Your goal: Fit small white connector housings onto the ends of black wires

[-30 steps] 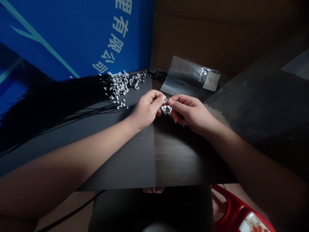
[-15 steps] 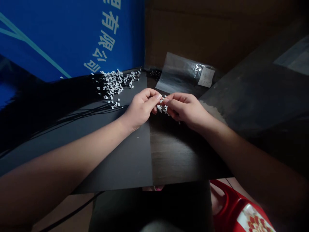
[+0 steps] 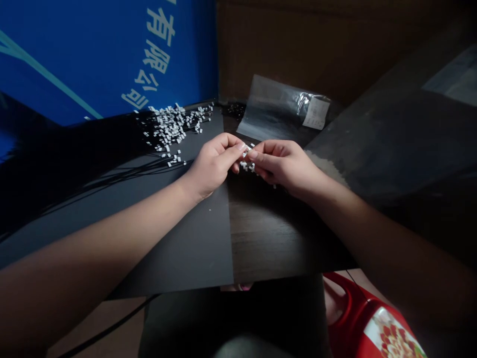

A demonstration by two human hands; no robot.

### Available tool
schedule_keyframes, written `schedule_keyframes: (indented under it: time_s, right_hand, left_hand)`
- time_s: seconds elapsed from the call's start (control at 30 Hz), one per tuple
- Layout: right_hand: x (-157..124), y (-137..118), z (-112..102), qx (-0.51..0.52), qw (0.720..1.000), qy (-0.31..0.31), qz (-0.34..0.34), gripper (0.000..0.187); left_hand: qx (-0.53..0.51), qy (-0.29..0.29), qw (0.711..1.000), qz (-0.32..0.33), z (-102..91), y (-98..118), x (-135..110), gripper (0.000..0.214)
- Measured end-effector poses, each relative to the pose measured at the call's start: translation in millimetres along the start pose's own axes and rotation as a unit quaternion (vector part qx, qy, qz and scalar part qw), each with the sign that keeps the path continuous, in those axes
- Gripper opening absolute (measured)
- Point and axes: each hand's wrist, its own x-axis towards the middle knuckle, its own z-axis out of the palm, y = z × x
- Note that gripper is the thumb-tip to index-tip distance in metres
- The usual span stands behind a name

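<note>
My left hand [image 3: 215, 164] is closed in a pinch, thumb against forefinger, with a small white plastic connector [image 3: 245, 153] at its fingertips. Right beside it my right hand [image 3: 280, 161] pinches too, its fingertips almost touching the left ones; what it grips is too small to make out. Under and behind the fingers, several loose white connectors [image 3: 247, 167] lie on the dark tabletop. To the left rests a big bundle of thin black wires [image 3: 93, 141], with a cluster of white connectors [image 3: 169, 127] at the wire ends.
A clear plastic bag [image 3: 272, 112] with a white label [image 3: 316, 113] lies behind my hands. Larger clear plastic sheeting [image 3: 387, 134] spreads at the right. A blue printed panel [image 3: 93, 44] and a brown cardboard wall [image 3: 298, 44] stand behind. Below right is a red stool [image 3: 357, 318].
The whole view has shifted slightly, so everything sits a little further left and up. Both hands keep their pinch at nearly the same place over the loose connectors.
</note>
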Motion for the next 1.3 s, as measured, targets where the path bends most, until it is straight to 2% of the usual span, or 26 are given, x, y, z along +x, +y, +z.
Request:
schedule_keyframes:
  time_s: [0.93, 1.3]
  right_hand:
    - [-1.1, -3.2, 3.7, -0.004, 0.999, 0.020, 0.026, 0.043]
    - [-0.5, -0.7, 4.9, -0.046, 0.998, 0.033, -0.027, 0.043]
  left_hand:
    - [0.023, -0.007, 0.999, 0.022, 1.3, 2.5, -2.1, 0.013]
    - [0.059, -0.001, 0.998, 0.037, 0.9, -0.2, -0.7, 0.013]
